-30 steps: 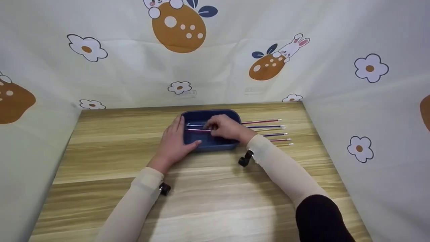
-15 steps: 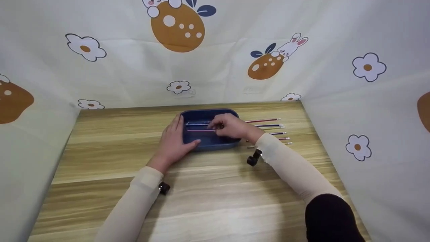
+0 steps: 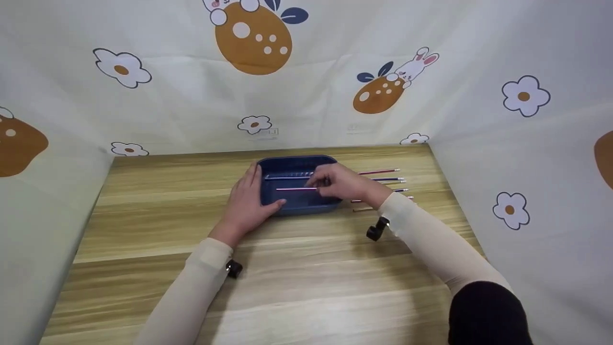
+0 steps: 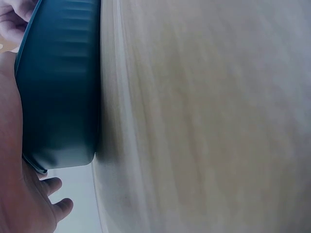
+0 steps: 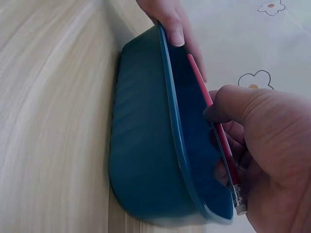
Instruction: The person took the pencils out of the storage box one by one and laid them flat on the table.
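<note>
A deep blue plastic box stands on the table. My left hand holds its left end, thumb over the front rim and fingers along the outside of the end wall. Over the box's right part, my right hand pinches a red pencil between thumb and fingers. The right wrist view shows this pencil tilted across the opening, its white eraser towards my palm. A blue pencil lies inside the box along the back, its right part hidden by my right hand.
Several pencils lie in a row on the wooden table to the right of the box, erasers pointing right. My right forearm covers parts of the nearer ones. A patterned cloth hangs behind and at both sides.
My right hand has moved to the right and slightly nearer, drawing the red pencil along with it, away from the box's left end. My left hand and the box have stayed in place.
</note>
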Action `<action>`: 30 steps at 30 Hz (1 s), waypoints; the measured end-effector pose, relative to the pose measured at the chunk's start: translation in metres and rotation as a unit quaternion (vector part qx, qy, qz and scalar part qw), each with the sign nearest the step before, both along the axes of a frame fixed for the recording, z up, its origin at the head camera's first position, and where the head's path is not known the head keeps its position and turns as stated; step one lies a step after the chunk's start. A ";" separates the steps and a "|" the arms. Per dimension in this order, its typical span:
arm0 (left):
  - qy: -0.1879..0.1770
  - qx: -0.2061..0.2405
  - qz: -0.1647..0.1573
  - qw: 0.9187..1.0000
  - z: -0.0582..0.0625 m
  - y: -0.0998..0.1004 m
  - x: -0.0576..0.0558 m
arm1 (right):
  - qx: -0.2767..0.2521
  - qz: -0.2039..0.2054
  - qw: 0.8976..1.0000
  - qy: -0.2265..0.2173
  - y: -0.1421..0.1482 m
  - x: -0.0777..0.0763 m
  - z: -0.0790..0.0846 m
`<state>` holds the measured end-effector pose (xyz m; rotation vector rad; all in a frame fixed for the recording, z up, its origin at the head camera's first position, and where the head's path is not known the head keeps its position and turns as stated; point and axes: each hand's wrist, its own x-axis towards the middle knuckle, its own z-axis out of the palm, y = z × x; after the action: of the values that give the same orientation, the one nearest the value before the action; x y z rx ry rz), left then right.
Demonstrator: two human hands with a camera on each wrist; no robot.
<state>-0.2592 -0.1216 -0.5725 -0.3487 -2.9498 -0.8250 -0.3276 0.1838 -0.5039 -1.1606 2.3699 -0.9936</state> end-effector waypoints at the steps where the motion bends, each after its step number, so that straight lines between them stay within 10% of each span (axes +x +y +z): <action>1: -0.001 0.000 0.000 1.000 0.000 0.000 0.000 | 0.001 -0.003 1.000 -0.002 0.003 0.001 0.001; 30: -0.007 -0.001 -0.002 1.000 0.001 0.000 0.000 | -0.001 -0.020 0.999 -0.025 0.096 0.026 -0.001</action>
<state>-0.2588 -0.1215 -0.5717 -0.3508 -2.9643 -0.8283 -0.3019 0.2798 -0.5045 -1.0800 2.3609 -1.0265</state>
